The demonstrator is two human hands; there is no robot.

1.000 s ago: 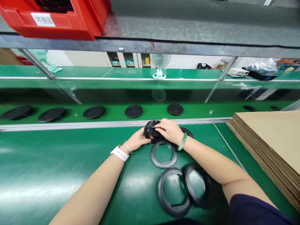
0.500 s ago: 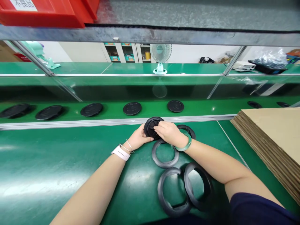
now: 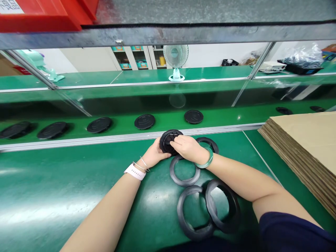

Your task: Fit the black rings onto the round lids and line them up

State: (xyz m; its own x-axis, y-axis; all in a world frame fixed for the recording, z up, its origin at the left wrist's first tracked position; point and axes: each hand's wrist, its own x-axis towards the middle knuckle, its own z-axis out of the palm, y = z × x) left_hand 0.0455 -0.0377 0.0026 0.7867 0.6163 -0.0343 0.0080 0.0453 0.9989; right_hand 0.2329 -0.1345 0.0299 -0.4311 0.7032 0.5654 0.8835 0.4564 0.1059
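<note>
Both of my hands hold one round black plastic disc (image 3: 168, 138) tilted up near the far edge of the green table (image 3: 52, 196). My left hand (image 3: 154, 155) grips its left rim, fingers curled. My right hand (image 3: 187, 147) is closed over its right side, fingertips pressing on the face. A black ring (image 3: 173, 174) lies flat just below the hands. Another ring (image 3: 211, 142) lies partly behind my right wrist. Two overlapping rings (image 3: 183, 224) sit nearer to me under my right forearm.
Several black discs (image 3: 144, 121) ride in a row on the green conveyor belt (image 3: 225, 117) beyond a metal rail. A stack of cardboard sheets (image 3: 307, 147) fills the right side. A red bin (image 3: 39, 17) sits on the overhead shelf. A small fan (image 3: 175, 57) stands beyond.
The disc has been turned in my hands from edge-on with its inside showing to face up, and my right fingers shifted onto its face. The view has tilted slightly.
</note>
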